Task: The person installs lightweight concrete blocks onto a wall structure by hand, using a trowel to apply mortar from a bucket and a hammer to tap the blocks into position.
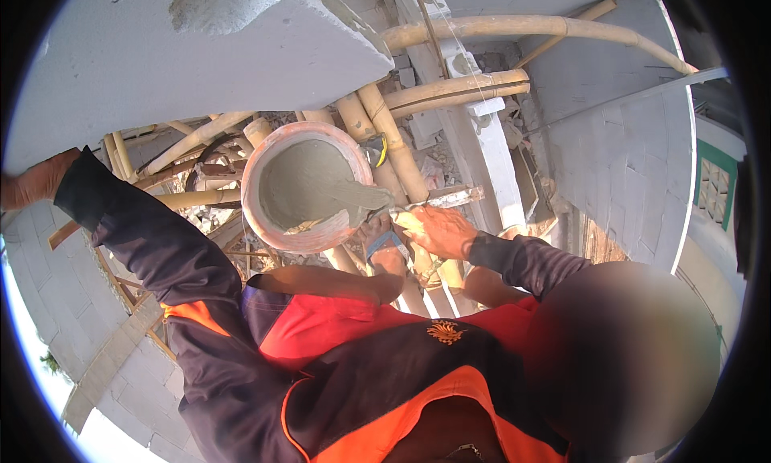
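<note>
the left arm, sleeved in dark cloth, is stretched far out to the side, and the left hand (36, 188) is placed by the lower edge of a smooth grey wall (161, 69); its fingers are cut off by the view's rim, so whether it is closed cannot be told. the right forearm is angled inward, and the right hand (440, 232) is closed on a mortar-coated trowel (357, 196), its blade pointed leftward across the rim of a round, pinkish bucket (250, 178) filled with wet grey mortar (299, 170).
</note>
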`<state>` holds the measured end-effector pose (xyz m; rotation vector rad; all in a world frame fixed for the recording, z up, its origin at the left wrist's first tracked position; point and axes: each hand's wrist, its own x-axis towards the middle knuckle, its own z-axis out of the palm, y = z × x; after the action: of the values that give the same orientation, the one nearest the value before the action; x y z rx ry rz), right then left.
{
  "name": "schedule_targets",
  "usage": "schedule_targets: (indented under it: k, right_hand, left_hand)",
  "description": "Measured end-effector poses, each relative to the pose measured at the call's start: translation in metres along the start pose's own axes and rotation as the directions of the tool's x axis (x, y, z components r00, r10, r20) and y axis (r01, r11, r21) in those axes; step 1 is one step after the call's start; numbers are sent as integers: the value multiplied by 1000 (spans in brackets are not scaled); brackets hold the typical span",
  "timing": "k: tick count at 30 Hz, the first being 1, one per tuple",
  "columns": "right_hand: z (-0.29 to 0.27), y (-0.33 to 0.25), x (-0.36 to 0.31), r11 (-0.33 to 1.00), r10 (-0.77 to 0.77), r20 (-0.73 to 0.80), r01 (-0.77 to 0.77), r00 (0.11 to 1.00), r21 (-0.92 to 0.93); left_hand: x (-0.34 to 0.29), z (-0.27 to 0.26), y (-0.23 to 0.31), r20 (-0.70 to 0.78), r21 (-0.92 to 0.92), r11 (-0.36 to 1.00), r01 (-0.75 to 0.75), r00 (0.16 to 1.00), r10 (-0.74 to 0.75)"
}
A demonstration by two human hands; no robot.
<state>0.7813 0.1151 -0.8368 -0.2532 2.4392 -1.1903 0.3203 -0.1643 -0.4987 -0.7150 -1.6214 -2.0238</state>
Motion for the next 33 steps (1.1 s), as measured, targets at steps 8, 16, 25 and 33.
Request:
schedule_targets:
  k: [8, 16, 25, 33]
  right_hand:
    - [-24, 20, -67, 969, 76, 139, -40, 987, -244]
    - [-173, 11, -90, 953, 176, -147, -206, 973, -224]
    - [-264, 134, -21, 730, 313, -317, -441, 895, -523]
    - [-277, 198, 53, 617, 339, -16, -235, 941, -751]
  left_hand:
    - [34, -49, -16, -95, 87, 996, 14, 995, -6]
    - [48, -103, -19, -159, 73, 995, 63, 986, -51]
    - [9, -33, -18, 34, 0, 997, -77, 996, 77]
    - [9, -33, 2, -28, 16, 997, -71, 997, 71]
